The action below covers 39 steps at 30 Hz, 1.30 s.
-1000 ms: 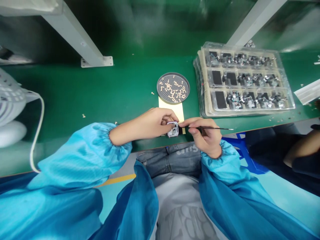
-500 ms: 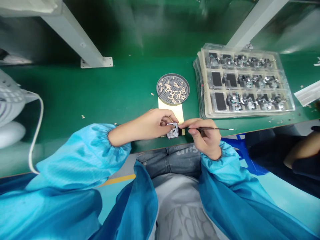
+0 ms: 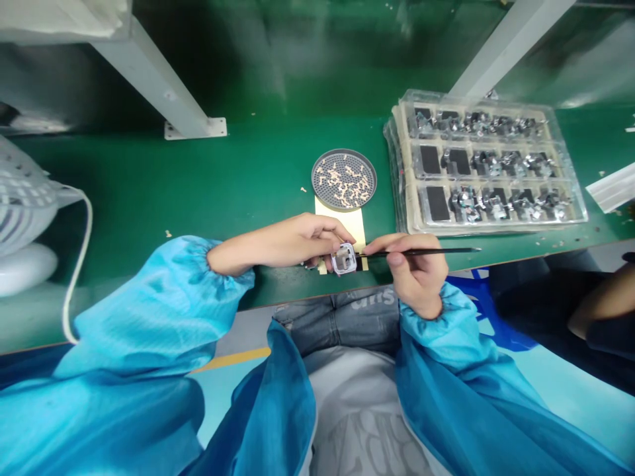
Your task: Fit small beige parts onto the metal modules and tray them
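Left fingers (image 3: 321, 247) overlap the casing (image 3: 344, 260), with dish (image 3: 325, 196) and stacked trays (image 3: 411, 198) beyond.

"What sort of place is this?"

"An assembly workshop, it seems: a long, glossy green worktop (image 3: 238, 178) with, from mid-view, a grey-white metal post (image 3: 163, 92) at ten o'clock."

"Any other signs?"

"Stacked clear plastic compartment trays (image 3: 405, 165) of black-and-silver parts (image 3: 496, 163) at two, a round grey perforated dish (image 3: 325, 193) of tiny beige pieces (image 3: 358, 192) at one, a shiny light-blue gathered sleeve (image 3: 153, 304) at eight."
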Motion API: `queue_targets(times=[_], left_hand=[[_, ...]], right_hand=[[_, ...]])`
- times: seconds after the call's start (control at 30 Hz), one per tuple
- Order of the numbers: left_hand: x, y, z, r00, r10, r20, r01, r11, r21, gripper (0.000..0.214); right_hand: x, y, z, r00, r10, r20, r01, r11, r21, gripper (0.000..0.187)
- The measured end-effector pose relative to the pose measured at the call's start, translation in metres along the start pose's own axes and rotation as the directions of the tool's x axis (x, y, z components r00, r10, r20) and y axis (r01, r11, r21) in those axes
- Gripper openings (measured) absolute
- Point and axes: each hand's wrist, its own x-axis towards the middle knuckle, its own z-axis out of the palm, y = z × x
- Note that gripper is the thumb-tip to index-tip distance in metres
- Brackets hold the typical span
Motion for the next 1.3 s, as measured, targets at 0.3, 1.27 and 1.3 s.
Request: queue_targets(times=[0.3,1.27,1.3], left_hand=[[0.001,-0.001,0.002,0.998,-0.047,-0.031,0.046,0.998,-0.033,0.033],[0.002,-0.012,-0.004,0.997,-0.008,-0.077,-0.002,0.991,-0.135,0.042],[0.003,-0.012,-0.004,0.997,-0.009,-0.077,-0.002,0.99,-0.139,0.041]], right_hand=[[-0.005,0.004,-0.001,1.0,-0.014,0.019,0.014,1.0,-0.019,0.016],[0.001,0.005,-0.001,0.988,0.125,-0.086,-0.117,0.989,0.091,0.015],[0.001,0.005,-0.001,0.988,0.126,-0.089,-0.119,0.99,0.077,0.015]])
